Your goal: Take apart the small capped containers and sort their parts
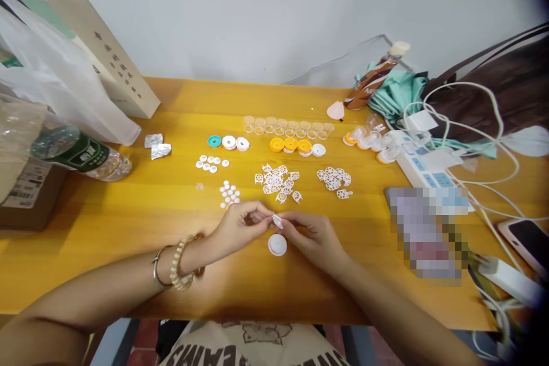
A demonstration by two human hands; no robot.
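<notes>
Between my two hands is a small white plastic part (278, 221), pinched at the fingertips just above the table. My left hand (246, 226), with bracelets on its wrist, grips it from the left; my right hand (311, 234) grips its right side. Fingers cover much of the part, so its full shape is hidden. Right below them a round white disc (277, 245) lies on the table. Beyond my hands lie a pile of flat white openwork pieces (278, 180), a smaller pile of similar pieces (333, 178), and a group of small white round pieces (230, 193).
Farther back stand a row of clear cups (291, 127), orange rings (290, 145), and white and teal rings (214, 141). At left are a water bottle (86, 151) and bags; foil pieces (160, 151) lie nearby. A power strip (414, 163), cables and a phone (525, 246) crowd the right.
</notes>
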